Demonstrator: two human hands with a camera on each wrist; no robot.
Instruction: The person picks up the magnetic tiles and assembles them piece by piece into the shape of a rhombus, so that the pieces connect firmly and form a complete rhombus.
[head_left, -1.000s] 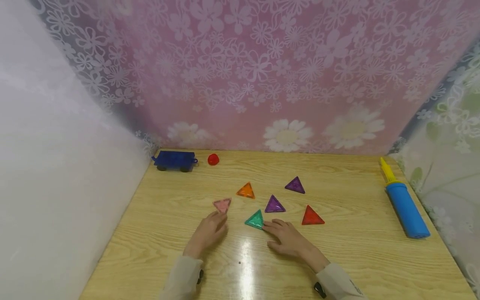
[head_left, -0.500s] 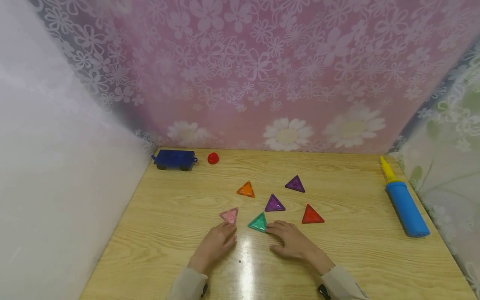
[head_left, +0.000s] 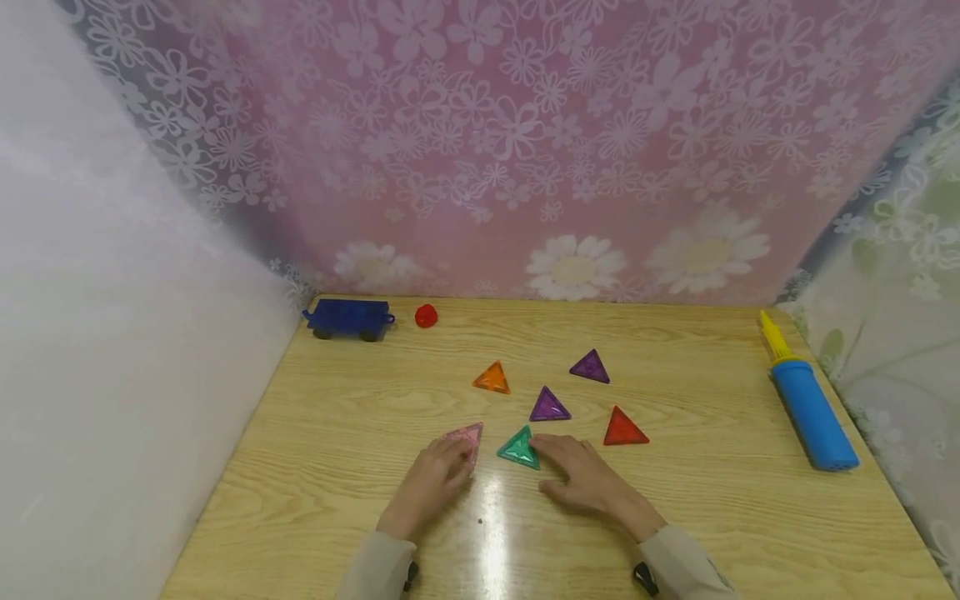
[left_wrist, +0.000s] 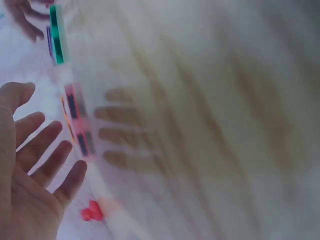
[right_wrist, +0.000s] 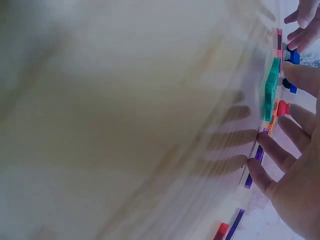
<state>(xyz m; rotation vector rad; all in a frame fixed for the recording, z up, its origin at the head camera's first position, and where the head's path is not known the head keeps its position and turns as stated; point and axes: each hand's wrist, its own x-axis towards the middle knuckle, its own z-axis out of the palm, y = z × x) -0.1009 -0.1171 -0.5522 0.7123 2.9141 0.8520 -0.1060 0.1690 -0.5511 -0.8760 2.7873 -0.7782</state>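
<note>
A pink triangular magnetic tile point(head_left: 473, 435) lies flat on the table, partly hidden in the head view under the fingers of my left hand point(head_left: 429, 485). Those fingers look spread and relaxed in the left wrist view, near the pink tile's edge. Just right of it lies a green triangular tile point(head_left: 517, 449). My right hand point(head_left: 587, 478) has its loosely bent fingertips at the green tile's right edge, thumb apart. Behind are a purple tile point(head_left: 550, 405), an orange tile point(head_left: 492, 378) and a darker purple tile point(head_left: 591, 367). A red tile point(head_left: 624, 427) sits to the right.
At the back left stands a dark blue toy wagon point(head_left: 349, 318), with a small red piece point(head_left: 426, 316) beside it. A blue pump with a yellow nozzle point(head_left: 813, 415) lies along the table's right side. Flowered cloth borders the wooden table point(head_left: 315, 467) behind.
My left hand has drawn the pink tile nearer and rightward, and its fingers now cover more of it. The green tile has shifted slightly right and nearer, my right hand staying beside it.
</note>
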